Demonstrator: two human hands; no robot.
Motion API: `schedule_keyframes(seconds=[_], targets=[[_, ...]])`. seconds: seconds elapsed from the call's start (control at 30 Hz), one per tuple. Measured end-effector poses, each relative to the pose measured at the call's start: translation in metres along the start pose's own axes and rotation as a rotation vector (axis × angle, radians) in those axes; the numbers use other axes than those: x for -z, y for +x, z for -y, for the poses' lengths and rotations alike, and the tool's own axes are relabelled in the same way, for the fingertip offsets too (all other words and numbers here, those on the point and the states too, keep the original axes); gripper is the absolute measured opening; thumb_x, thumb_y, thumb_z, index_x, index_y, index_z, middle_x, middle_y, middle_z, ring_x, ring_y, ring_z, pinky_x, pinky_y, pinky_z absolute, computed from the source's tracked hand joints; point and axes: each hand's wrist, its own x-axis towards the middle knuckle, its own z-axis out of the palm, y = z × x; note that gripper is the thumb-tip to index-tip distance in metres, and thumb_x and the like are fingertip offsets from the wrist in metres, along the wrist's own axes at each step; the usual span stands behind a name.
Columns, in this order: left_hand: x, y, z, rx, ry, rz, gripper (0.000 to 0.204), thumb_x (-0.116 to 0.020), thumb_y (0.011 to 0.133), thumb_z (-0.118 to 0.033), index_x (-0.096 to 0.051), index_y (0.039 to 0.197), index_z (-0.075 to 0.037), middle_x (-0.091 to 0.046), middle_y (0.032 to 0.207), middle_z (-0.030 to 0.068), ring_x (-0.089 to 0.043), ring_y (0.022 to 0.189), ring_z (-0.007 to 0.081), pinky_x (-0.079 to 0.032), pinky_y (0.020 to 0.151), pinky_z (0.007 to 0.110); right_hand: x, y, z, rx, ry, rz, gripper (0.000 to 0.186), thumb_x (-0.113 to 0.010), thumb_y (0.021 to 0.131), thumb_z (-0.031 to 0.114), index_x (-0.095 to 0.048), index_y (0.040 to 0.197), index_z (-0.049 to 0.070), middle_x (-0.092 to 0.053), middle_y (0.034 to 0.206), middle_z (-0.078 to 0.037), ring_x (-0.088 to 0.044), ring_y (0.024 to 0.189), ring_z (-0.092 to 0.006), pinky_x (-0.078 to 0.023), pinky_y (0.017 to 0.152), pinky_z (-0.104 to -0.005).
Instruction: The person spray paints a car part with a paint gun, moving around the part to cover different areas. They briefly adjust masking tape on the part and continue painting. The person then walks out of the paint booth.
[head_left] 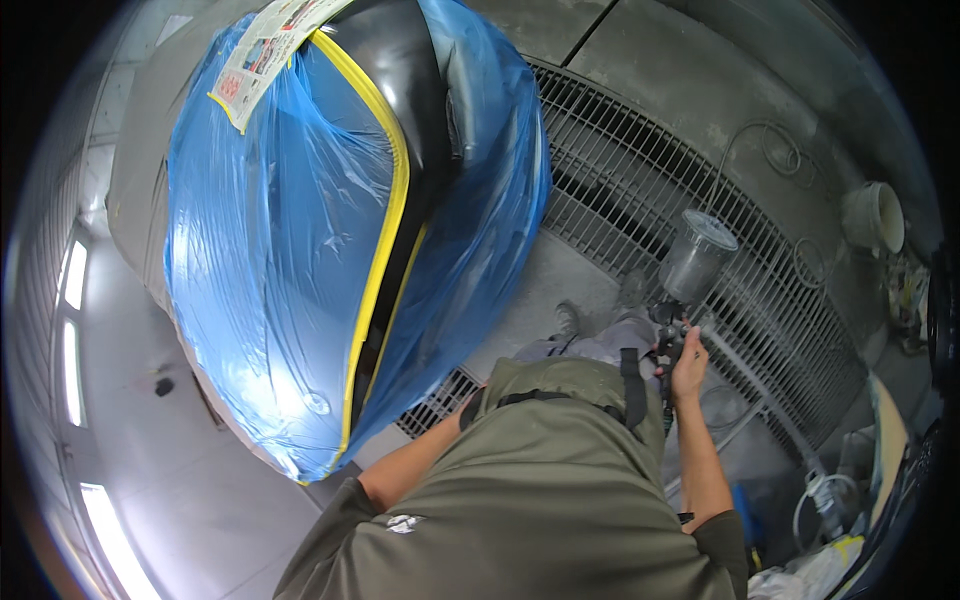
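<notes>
At my right side, my right hand (688,368) is closed around the handle of a black spray gun (668,318). A translucent grey paint cup (696,260) with a round lid sits on top of the gun. My left forearm (418,462) reaches to my hip, where the left hand is hidden behind my clothing; its fingers do not show. Ahead and to the left stands a vehicle body wrapped in blue masking film (270,240). Yellow tape (388,240) edges an exposed glossy black panel (405,75). A newspaper sheet (262,65) is taped at the far end.
Metal floor grating (620,150) runs ahead and to the right. A hose (775,150) coils on the floor beyond it, near a pale bucket (875,218). Crumpled plastic (810,575) lies at the lower right. Lit strip lamps (72,370) line the left wall.
</notes>
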Motion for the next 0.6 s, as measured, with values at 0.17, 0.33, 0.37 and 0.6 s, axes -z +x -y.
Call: schedule_keyframes(seconds=[0.17,0.33,0.37,0.6], targets=[[-0.013,-0.004,-0.006,0.067,-0.049,-0.050,0.077,-0.044,0.099,-0.068,-0.065,0.134,-0.002,-0.070,0.128,0.0218,-0.067,0.118,0.0332,-0.050,0.100,0.043,0.008,0.026,0.020,-0.010,0.066,0.060,0.070,-0.037,0.109,0.059,-0.056,0.141,0.000,-0.072,0.084,-0.012,-0.066,0.061,-0.0150,-0.050,0.043,-0.0280],[-0.034,-0.011,-0.009,0.134,-0.126,-0.096,0.078,-0.044,0.099,-0.069,-0.066,0.133,-0.002,-0.070,0.128,0.0216,-0.067,0.118,0.0331,-0.050,0.101,0.043,0.016,0.050,0.039,-0.055,-0.013,0.115,0.073,-0.036,0.109,0.060,-0.053,0.144,-0.001,-0.072,0.099,-0.011,-0.074,0.081,-0.0205,-0.054,0.047,-0.0291],[-0.039,-0.014,-0.009,0.149,-0.143,-0.106,0.078,-0.044,0.099,-0.069,-0.066,0.133,-0.003,-0.070,0.128,0.0216,-0.067,0.118,0.0330,-0.050,0.101,0.043,0.017,0.055,0.043,-0.068,-0.004,0.139,0.073,-0.035,0.109,0.061,-0.053,0.144,-0.001,-0.072,0.100,-0.011,-0.074,0.081,-0.0202,-0.054,0.047,-0.0291],[-0.062,-0.027,-0.016,0.225,-0.234,-0.147,0.080,-0.043,0.098,-0.071,-0.067,0.132,-0.003,-0.070,0.128,0.0213,-0.067,0.118,0.0327,-0.050,0.101,0.043,0.021,0.095,0.065,-0.094,-0.122,0.242,0.076,-0.035,0.109,0.061,-0.050,0.147,-0.003,-0.071,0.102,-0.011,-0.074,0.084,-0.0208,-0.056,0.049,-0.0303]])
